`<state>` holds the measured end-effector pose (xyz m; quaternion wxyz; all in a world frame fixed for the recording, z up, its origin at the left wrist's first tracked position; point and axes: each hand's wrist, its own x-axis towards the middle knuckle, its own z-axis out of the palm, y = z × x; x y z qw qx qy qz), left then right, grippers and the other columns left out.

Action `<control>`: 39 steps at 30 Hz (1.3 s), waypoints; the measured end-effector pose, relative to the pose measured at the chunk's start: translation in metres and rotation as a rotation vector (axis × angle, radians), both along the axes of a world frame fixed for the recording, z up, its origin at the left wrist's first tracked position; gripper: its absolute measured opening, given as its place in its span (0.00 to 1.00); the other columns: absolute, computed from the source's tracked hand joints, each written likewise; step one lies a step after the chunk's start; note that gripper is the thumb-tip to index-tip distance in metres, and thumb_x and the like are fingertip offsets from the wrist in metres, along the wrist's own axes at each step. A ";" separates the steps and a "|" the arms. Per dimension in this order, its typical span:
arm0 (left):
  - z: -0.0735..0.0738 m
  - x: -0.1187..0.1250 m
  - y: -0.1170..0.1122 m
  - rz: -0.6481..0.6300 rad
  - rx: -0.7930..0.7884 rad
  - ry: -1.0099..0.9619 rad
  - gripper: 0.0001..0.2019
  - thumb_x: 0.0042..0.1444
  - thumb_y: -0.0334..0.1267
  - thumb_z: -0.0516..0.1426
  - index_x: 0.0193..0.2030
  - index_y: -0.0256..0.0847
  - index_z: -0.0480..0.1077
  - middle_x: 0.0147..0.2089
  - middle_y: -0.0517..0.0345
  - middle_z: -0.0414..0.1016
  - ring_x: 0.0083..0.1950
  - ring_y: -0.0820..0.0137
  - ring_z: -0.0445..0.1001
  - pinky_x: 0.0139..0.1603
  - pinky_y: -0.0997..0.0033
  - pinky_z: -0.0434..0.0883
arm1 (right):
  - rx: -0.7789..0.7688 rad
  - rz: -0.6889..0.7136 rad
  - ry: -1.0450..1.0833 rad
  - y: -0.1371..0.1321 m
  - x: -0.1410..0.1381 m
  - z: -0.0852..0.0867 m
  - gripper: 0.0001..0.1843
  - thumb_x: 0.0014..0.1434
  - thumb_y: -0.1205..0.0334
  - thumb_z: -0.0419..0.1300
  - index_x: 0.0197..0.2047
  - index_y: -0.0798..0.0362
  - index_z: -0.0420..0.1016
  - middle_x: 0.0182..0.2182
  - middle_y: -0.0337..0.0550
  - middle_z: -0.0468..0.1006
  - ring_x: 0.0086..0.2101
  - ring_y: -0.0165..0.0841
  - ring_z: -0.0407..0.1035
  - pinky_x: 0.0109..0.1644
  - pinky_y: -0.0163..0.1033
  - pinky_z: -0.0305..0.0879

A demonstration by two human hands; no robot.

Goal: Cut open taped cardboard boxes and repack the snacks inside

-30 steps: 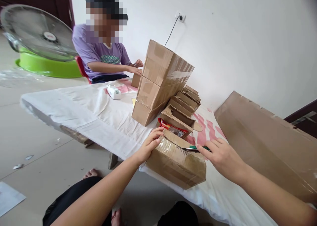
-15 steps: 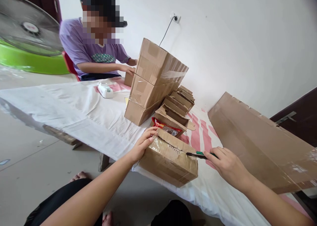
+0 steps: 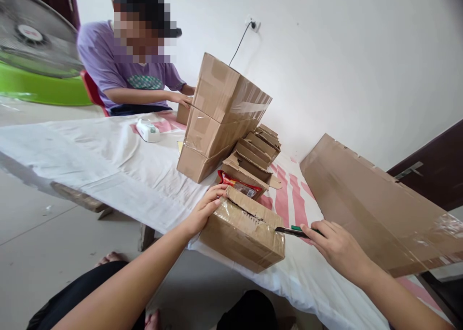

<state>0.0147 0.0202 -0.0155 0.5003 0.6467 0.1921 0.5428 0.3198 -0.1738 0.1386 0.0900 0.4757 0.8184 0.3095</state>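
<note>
One knife (image 3: 289, 232), handle partly hidden in my curled right hand (image 3: 334, 243); my left hand (image 3: 204, 212), loosely open, touches one box (image 3: 242, 240).

1 box cutter (image 3: 291, 231) in R fingers (image 3: 311, 234); 1 slit carton (image 3: 242, 238) at L fingers (image 3: 216, 193). Just past L fingers: 1 red packet (image 3: 235, 183), 1 carton stack (image 3: 208, 122), 3 tiers; several open cartons (image 3: 249, 168), exact no. unclear. Well beyond L fingers: 1 co-worker (image 3: 133, 79), 1 fan (image 3: 43, 45), 1 green tub (image 3: 39, 89). Past R fingers: 1 lg cardboard pc (image 3: 369, 204).
</note>
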 end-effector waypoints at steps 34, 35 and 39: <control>-0.006 -0.004 0.003 -0.166 0.034 0.051 0.20 0.61 0.46 0.48 0.56 0.45 0.69 0.73 0.56 0.50 0.73 0.53 0.46 0.72 0.47 0.44 | -0.138 -0.317 0.804 0.037 -0.037 -0.046 0.23 0.60 0.49 0.57 0.56 0.49 0.68 0.54 0.49 0.74 0.54 0.42 0.67 0.57 0.50 0.65; -0.006 -0.004 0.004 -0.162 0.039 0.054 0.20 0.61 0.47 0.48 0.55 0.44 0.69 0.73 0.56 0.51 0.73 0.52 0.47 0.72 0.47 0.44 | -0.183 -0.328 0.788 0.045 -0.046 -0.043 0.24 0.59 0.51 0.58 0.57 0.49 0.67 0.53 0.49 0.74 0.53 0.42 0.69 0.57 0.49 0.66; -0.010 -0.003 0.006 -0.151 0.039 0.063 0.21 0.61 0.48 0.49 0.56 0.43 0.69 0.72 0.54 0.52 0.73 0.52 0.46 0.72 0.48 0.45 | -0.236 -0.374 0.659 0.064 -0.057 -0.048 0.19 0.61 0.60 0.55 0.56 0.50 0.69 0.49 0.47 0.78 0.47 0.39 0.73 0.51 0.47 0.70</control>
